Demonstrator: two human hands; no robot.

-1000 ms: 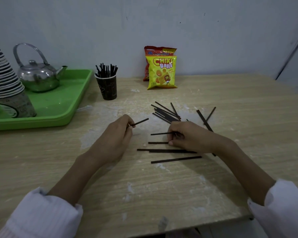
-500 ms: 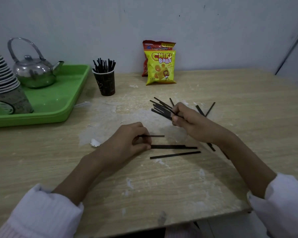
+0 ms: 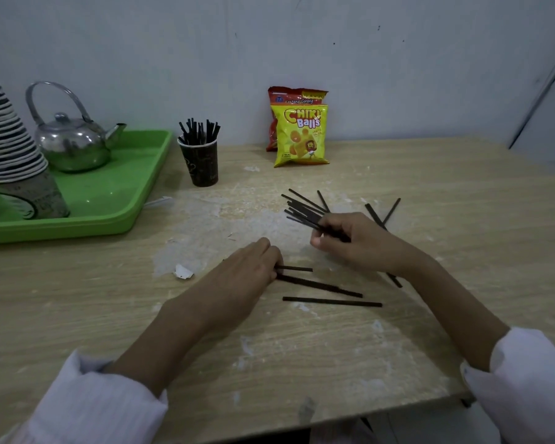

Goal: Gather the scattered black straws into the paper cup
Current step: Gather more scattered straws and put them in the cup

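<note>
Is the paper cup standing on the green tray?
No, the paper cup stands on the wooden table, just to the right of the green tray.

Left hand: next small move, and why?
Probably lift the short straw, which the left hand seems to pinch by its end, and add it to the straw bundle gripped in the right hand. The long straw lies loose close by and the paper cup stands further off, so bundling first likely saves trips.

White ribbed sleeves (image 3: 87,408) cover both arms; left hand (image 3: 244,267) and right hand (image 3: 353,241) are bare.
</note>
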